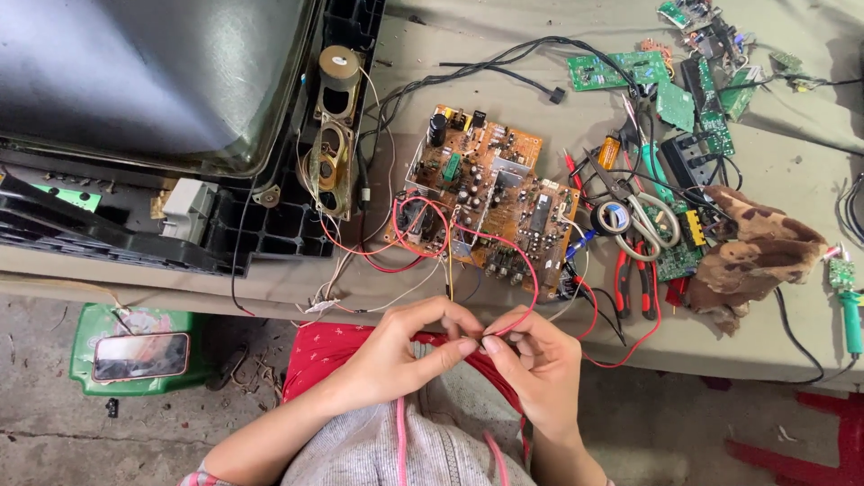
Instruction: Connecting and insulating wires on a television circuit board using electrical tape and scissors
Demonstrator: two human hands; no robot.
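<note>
Head view: the opened television set (pixel 153 90) lies left of the brown circuit board (pixel 486 202). Just below that board, your left hand (pixel 400 355) and right hand (pixel 540 360) pinch the red wire (pixel 526 306), one end already on the board.

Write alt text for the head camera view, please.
Two bare hands, left hand and right hand, pinch a red wire that runs from a brown circuit board on a cluttered workbench. Pliers lie nearby.
</note>
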